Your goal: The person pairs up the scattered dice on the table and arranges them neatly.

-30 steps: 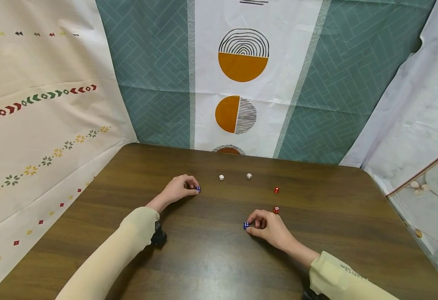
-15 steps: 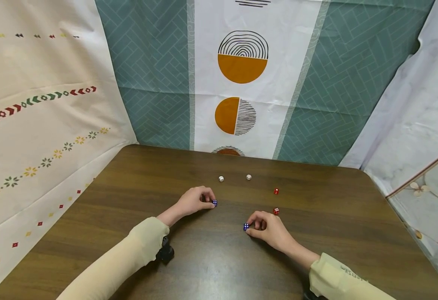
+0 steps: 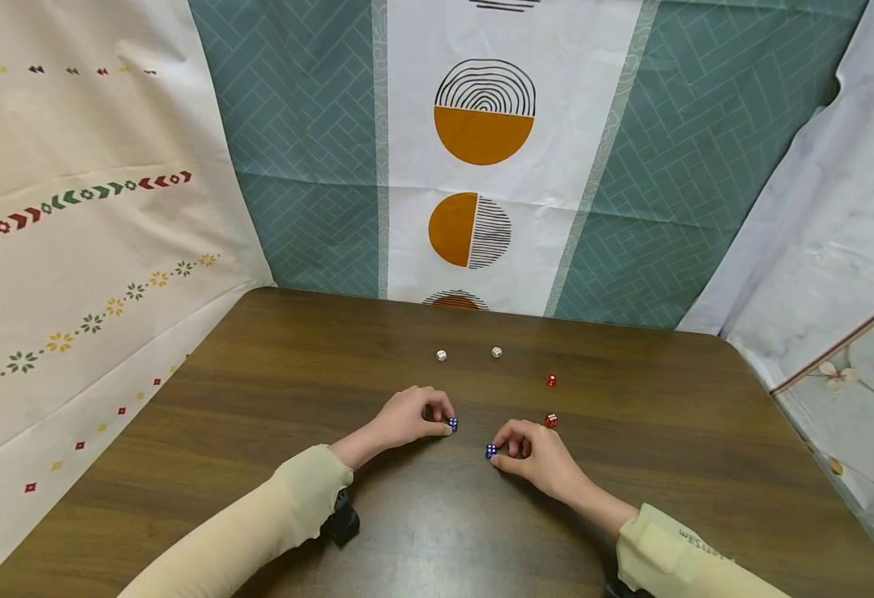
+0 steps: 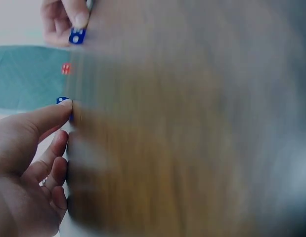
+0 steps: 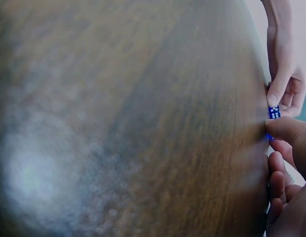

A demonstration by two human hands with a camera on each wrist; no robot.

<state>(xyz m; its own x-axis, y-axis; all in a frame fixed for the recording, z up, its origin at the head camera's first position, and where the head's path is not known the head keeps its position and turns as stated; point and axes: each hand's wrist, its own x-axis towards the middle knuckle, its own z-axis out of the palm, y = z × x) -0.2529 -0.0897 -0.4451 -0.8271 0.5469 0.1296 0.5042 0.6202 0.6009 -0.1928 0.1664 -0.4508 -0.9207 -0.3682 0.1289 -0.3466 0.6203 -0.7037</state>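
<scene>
**Left blue die [image 3: 453, 425] near right blue die [image 3: 491, 451], both pinched**

Places from right blue die. Tabletop [image 3: 287, 349]: left edge well off to the left, wide run of wood on that side. Left hand [image 3: 409, 414]: left, slightly farther back; grip clamped on left blue die. Left white die [image 3: 441, 356]: farther back, a bit left. Short open gap of wood between the blue pair. Right white die [image 3: 497, 352]: about straight behind, far edge beyond it. Right hand [image 3: 545, 457]: just right, grip clamped on right blue die. Front red die [image 3: 552, 420]: right, slightly back, close to right hand; back red die [image 3: 552, 380] behind that. Right edge: well right, broad room.
</scene>
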